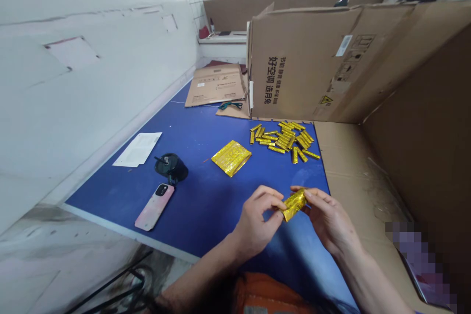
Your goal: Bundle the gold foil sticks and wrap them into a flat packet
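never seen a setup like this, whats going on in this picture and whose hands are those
This picture comes from a camera worn on a person's head, looking forward and down, so you see what they see. Their left hand and right hand together hold a small roll of gold foil above a blue table. On the table lie a flat gold foil packet, a pile of gold foil sticks, a pink phone and white paper. A large cardboard box stands beyond them.

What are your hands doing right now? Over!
Left hand and right hand pinching gold foil roll. Gold foil sticks piled ahead. Flat gold foil packet and pink-cased phone off left.
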A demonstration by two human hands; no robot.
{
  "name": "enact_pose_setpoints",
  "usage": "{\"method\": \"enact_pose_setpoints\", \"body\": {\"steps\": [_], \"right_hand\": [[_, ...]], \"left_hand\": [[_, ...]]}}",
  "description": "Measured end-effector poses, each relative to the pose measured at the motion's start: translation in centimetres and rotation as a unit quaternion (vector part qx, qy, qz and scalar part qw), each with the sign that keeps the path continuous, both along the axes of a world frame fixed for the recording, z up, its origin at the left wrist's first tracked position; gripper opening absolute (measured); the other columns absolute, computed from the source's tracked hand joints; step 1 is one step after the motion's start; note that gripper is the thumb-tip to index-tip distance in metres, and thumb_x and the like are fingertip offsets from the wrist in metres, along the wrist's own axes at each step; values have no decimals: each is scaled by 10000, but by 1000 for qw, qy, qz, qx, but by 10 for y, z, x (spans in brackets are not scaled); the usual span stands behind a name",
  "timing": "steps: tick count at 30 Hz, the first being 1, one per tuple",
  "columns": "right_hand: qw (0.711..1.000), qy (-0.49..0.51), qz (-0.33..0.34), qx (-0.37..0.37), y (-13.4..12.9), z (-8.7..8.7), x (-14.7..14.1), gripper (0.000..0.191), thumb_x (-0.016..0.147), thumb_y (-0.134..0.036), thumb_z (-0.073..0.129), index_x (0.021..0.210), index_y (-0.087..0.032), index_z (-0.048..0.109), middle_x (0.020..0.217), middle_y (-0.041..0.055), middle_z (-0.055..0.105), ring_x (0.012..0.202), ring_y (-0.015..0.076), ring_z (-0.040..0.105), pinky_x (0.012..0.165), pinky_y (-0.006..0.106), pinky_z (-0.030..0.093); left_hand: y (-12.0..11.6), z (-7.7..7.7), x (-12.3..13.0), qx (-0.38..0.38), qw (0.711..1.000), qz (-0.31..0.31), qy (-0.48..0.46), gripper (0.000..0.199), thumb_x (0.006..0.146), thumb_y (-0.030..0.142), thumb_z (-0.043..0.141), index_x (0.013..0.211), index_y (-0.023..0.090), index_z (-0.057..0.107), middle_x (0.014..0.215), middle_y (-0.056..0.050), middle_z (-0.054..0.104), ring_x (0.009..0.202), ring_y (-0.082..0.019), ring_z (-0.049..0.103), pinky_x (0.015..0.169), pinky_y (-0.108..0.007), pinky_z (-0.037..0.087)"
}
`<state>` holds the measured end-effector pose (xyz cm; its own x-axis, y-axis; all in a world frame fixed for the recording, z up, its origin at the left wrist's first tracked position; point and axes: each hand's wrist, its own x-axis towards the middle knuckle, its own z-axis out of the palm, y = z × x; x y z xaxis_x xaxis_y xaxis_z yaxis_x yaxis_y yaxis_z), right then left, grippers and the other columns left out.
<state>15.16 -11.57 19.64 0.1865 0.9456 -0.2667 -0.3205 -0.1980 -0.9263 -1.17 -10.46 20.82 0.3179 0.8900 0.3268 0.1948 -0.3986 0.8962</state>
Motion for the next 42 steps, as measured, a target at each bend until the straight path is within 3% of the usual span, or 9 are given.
{"method": "enact_pose_setpoints", "body": {"steps": [6,11,20,25,33,37,42], "right_hand": [[997,58,-51,-16,1,-3,-2,100,601,-233,667,516,-195,630,823,35,671,723,170,571,646,305,440],[995,81,-49,-36,0,-4,-4,118,601,-202,651,489,-192,617,808,36,676,706,169,573,647,309,440],[991,117,-54,-25,0,-1,-8,80,571,-209,682,505,-198,638,830,29,677,733,165,570,670,294,436],[990,134,-39,-18,-1,1,-8,98,569,-229,701,509,-188,635,857,18,675,748,149,565,686,268,427],[983,169,-16,-65,-1,2,-9,83,535,-199,712,498,-184,640,771,18,687,663,135,568,632,252,425],[983,175,-20,-55,-1,0,-8,86,540,-195,714,502,-183,638,788,14,688,681,136,574,660,259,428],[981,182,-22,-61,1,-1,-5,92,531,-191,718,498,-182,632,790,11,686,687,136,572,655,257,428]], "left_hand": [[-2,2,0,27,999,-24,22,171,681,65,527,801,156,608,880,-66,568,820,-149,557,706,-255,474],[-4,-4,2,57,998,-31,28,216,695,57,488,837,162,613,903,-69,562,851,-156,554,747,-271,465],[-7,-10,10,-3,1000,9,-19,228,655,11,498,815,151,582,849,-42,562,760,-126,546,650,-223,452],[-7,-8,9,-44,999,-2,13,222,689,34,516,841,158,620,737,-8,581,622,-95,519,580,-198,430],[-5,-7,5,104,994,-25,28,243,711,49,474,858,164,629,915,-69,619,844,-146,589,751,-250,478],[-3,-10,3,116,992,-31,30,251,707,23,448,859,137,614,859,-76,636,812,-138,603,738,-242,490],[-1,-6,0,100,992,-76,29,288,740,32,396,913,112,612,956,-118,636,896,-157,598,786,-263,483]]}}
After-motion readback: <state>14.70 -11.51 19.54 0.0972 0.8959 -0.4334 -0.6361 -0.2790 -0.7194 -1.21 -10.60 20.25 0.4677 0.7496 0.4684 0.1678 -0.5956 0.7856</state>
